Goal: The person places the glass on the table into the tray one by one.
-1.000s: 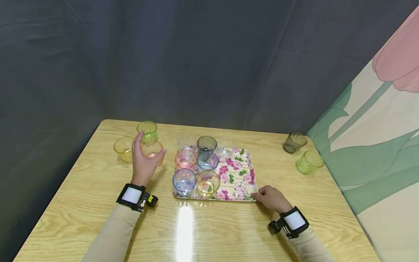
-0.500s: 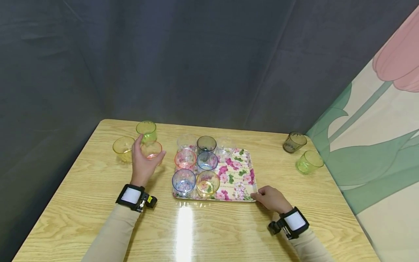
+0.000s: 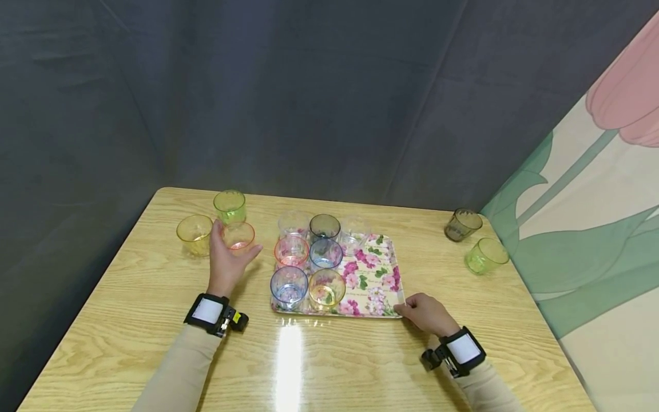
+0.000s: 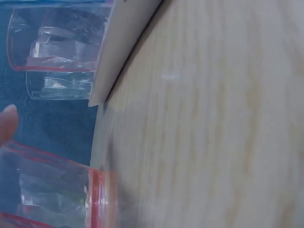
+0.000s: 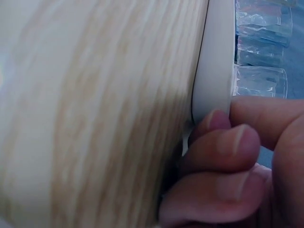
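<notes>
My left hand (image 3: 226,268) is spread around a red-rimmed clear glass (image 3: 239,237) standing on the table; the fingers lie along its left side. In the left wrist view the thumb (image 4: 7,124) shows apart from that glass (image 4: 52,190). A yellow glass (image 3: 194,236) and a green glass (image 3: 230,207) stand close by. My right hand (image 3: 427,313) pinches the near right corner of a floral tray (image 3: 378,274); in the right wrist view, curled fingers (image 5: 223,147) lie under the tray's white edge (image 5: 213,61). Several glasses, including a blue-rimmed one (image 3: 289,289), stand on the tray's left part.
On the table's right side are a dark grey glass (image 3: 463,224) and a green glass (image 3: 486,256). Behind the wooden table (image 3: 360,366) hangs a dark curtain (image 3: 309,103). A flower-patterned panel (image 3: 592,240) borders the right side.
My left hand has drawn slightly back and lower, with the thumb farther from the red-rimmed glass. My right hand and the tray have stayed in place.
</notes>
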`<state>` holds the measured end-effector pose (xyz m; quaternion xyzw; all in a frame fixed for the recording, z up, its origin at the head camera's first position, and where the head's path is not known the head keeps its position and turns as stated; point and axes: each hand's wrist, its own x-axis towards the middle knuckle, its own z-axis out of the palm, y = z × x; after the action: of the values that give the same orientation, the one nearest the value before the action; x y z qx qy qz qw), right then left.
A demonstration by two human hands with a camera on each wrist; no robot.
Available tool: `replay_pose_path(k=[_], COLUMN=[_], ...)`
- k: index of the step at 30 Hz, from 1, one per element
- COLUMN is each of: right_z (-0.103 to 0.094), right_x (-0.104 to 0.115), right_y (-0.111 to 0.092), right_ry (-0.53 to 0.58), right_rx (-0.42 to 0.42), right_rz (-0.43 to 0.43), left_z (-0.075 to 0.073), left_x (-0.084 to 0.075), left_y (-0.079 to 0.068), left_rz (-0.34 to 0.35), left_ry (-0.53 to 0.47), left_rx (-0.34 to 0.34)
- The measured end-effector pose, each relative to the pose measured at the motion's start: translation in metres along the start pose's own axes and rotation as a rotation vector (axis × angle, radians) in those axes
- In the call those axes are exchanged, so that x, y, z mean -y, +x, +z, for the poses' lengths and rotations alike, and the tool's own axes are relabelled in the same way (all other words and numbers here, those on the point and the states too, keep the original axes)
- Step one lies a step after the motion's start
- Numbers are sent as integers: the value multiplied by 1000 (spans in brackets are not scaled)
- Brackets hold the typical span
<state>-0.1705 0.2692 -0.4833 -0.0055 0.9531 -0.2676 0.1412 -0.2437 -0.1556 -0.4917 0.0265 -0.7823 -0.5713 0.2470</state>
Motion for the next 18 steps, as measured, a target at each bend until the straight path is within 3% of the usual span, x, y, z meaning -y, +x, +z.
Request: replay_pose_path(k=[4,10,18], right_z=[0,-1,-1], right_x=[0,1,3], right_y=[-1,-1,-2], right_ry=[-3,-1,-4], right_rx=[3,2,0], right_rz=[-3,-7,14], left_z=[-1,-4,-5], left_x=[4,6,9], left_y=[0,-1,0], left_rz=[-34,-170,-187], left_ry=[-7,-64,-50], left_rx=[16,68,83])
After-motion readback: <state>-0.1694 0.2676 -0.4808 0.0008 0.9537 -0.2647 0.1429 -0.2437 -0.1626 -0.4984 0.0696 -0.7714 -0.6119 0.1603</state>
